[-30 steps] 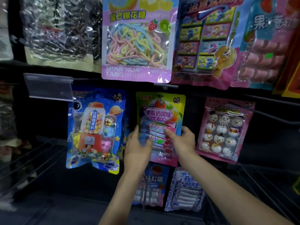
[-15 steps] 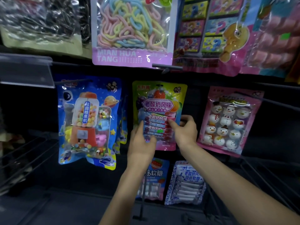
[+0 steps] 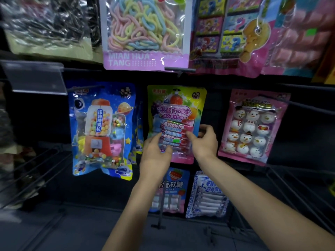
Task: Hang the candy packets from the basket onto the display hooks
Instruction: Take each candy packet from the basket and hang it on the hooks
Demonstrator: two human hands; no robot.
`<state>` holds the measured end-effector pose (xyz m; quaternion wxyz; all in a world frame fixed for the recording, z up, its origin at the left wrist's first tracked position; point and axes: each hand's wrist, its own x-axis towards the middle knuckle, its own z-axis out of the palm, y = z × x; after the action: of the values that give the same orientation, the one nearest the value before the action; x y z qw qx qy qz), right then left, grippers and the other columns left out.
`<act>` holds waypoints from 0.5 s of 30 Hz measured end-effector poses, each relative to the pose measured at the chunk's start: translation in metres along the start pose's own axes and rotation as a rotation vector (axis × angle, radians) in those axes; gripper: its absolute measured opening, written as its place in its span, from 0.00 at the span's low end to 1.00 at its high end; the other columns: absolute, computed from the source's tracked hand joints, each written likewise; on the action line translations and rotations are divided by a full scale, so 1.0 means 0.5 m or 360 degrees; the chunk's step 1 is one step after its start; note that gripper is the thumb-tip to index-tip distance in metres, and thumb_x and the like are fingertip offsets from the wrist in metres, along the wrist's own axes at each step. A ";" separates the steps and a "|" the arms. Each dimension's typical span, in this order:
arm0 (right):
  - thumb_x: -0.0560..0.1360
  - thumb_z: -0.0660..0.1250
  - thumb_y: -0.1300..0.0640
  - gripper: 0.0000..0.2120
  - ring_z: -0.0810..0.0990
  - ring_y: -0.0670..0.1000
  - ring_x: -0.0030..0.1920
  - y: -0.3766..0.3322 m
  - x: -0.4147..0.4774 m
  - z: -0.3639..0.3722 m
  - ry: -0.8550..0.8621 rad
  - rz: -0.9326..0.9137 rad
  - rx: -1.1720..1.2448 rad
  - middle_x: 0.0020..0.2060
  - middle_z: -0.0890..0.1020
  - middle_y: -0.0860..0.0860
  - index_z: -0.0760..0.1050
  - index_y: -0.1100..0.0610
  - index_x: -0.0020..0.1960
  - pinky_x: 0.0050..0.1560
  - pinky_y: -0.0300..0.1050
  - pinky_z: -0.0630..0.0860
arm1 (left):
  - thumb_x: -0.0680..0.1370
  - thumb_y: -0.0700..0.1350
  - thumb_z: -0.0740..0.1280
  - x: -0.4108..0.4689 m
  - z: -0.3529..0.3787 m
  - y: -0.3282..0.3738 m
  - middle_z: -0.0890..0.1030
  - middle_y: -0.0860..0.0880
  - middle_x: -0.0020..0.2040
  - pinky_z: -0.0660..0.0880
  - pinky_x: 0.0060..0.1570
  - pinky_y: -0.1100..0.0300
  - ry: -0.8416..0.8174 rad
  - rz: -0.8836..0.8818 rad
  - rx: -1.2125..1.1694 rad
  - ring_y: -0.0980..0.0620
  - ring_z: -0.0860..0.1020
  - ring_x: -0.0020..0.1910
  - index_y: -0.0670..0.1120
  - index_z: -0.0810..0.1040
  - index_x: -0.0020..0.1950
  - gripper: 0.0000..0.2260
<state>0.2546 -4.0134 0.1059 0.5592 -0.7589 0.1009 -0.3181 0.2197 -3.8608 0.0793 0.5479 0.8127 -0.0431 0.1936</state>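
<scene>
**Both hands steady a candy packet hanging mid-rack**

The glossy yellow-green and pink plastic candy packet, printed with a strawberry and filled with wrapped sticks, hangs in the middle row between the blue gumball-machine packet on the left and the pink snowman-sweets packet on the right. The left hand pinches its lower left edge, thumb across the front. The right hand grips the right edge, thumb on the front and fingers curled behind. The packet looks light and limp, its film slick and prone to crumpling, and the loose sticks inside would likely shift. It seems best held by the flat sealed edges or guided near the top hole, where the dark metal hook appears to pass. The basket is not in view.
</scene>
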 end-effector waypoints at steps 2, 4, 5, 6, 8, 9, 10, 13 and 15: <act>0.76 0.77 0.52 0.22 0.79 0.47 0.45 -0.004 -0.010 -0.010 0.0000 0.0032 -0.0039 0.51 0.81 0.50 0.74 0.55 0.66 0.41 0.41 0.73 | 0.82 0.49 0.67 -0.014 -0.011 0.014 0.70 0.50 0.75 0.74 0.66 0.53 -0.0024 0.0002 0.0061 0.47 0.76 0.68 0.53 0.68 0.79 0.25; 0.76 0.77 0.51 0.25 0.80 0.50 0.48 -0.006 -0.021 -0.025 -0.0003 0.0047 -0.0099 0.53 0.80 0.51 0.73 0.55 0.69 0.47 0.45 0.76 | 0.83 0.50 0.67 -0.030 -0.020 0.028 0.70 0.50 0.73 0.78 0.59 0.50 -0.0060 0.0023 0.0108 0.47 0.80 0.57 0.55 0.69 0.78 0.23; 0.76 0.76 0.51 0.25 0.80 0.51 0.49 -0.006 -0.028 -0.034 -0.0011 0.0045 -0.0127 0.53 0.79 0.51 0.72 0.55 0.70 0.48 0.47 0.76 | 0.83 0.50 0.67 -0.040 -0.023 0.035 0.70 0.51 0.72 0.77 0.55 0.54 -0.0073 0.0041 0.0135 0.51 0.79 0.54 0.55 0.70 0.78 0.23; 0.77 0.76 0.51 0.25 0.80 0.51 0.50 -0.008 -0.037 -0.044 -0.0025 0.0041 -0.0148 0.53 0.79 0.52 0.72 0.55 0.70 0.48 0.47 0.76 | 0.83 0.49 0.67 -0.049 -0.025 0.043 0.70 0.51 0.71 0.73 0.53 0.58 -0.0079 0.0062 0.0167 0.54 0.76 0.52 0.54 0.70 0.78 0.22; 0.77 0.76 0.51 0.25 0.79 0.51 0.49 -0.013 -0.061 -0.068 -0.0076 0.0027 -0.0189 0.54 0.77 0.51 0.71 0.54 0.70 0.47 0.45 0.74 | 0.83 0.47 0.67 -0.071 -0.029 0.057 0.71 0.50 0.71 0.68 0.54 0.60 -0.0086 0.0126 0.0248 0.56 0.73 0.53 0.53 0.71 0.77 0.22; 0.77 0.76 0.52 0.25 0.78 0.50 0.49 -0.017 -0.075 -0.082 -0.0113 0.0015 -0.0212 0.54 0.77 0.51 0.71 0.53 0.70 0.47 0.44 0.74 | 0.82 0.47 0.67 -0.083 -0.031 0.065 0.72 0.50 0.71 0.69 0.55 0.60 -0.0097 0.0161 0.0287 0.55 0.74 0.56 0.53 0.71 0.78 0.23; 0.77 0.76 0.52 0.25 0.78 0.49 0.49 -0.021 -0.089 -0.098 -0.0155 0.0002 -0.0232 0.55 0.77 0.51 0.71 0.53 0.70 0.47 0.44 0.74 | 0.82 0.47 0.68 -0.096 -0.033 0.072 0.72 0.49 0.72 0.71 0.58 0.58 -0.0105 0.0199 0.0319 0.52 0.76 0.60 0.53 0.71 0.78 0.23; 0.77 0.77 0.51 0.24 0.77 0.47 0.51 -0.038 -0.137 -0.154 -0.0309 -0.0082 -0.0283 0.55 0.77 0.49 0.72 0.51 0.68 0.49 0.41 0.75 | 0.81 0.49 0.68 -0.139 -0.035 0.091 0.72 0.50 0.71 0.77 0.61 0.49 -0.0121 0.0285 0.0459 0.49 0.76 0.65 0.55 0.71 0.77 0.23; 0.77 0.76 0.51 0.22 0.76 0.46 0.55 -0.051 -0.170 -0.199 -0.0414 -0.0182 -0.0346 0.58 0.77 0.48 0.73 0.50 0.67 0.52 0.39 0.74 | 0.81 0.51 0.68 -0.175 -0.037 0.106 0.72 0.53 0.70 0.79 0.57 0.48 -0.0113 0.0345 0.0569 0.51 0.78 0.60 0.56 0.70 0.77 0.24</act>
<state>0.1241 -4.0391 0.1147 0.4631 -0.8542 0.0182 -0.2356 0.1194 -3.8775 0.1002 0.3689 0.8940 -0.1145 0.2272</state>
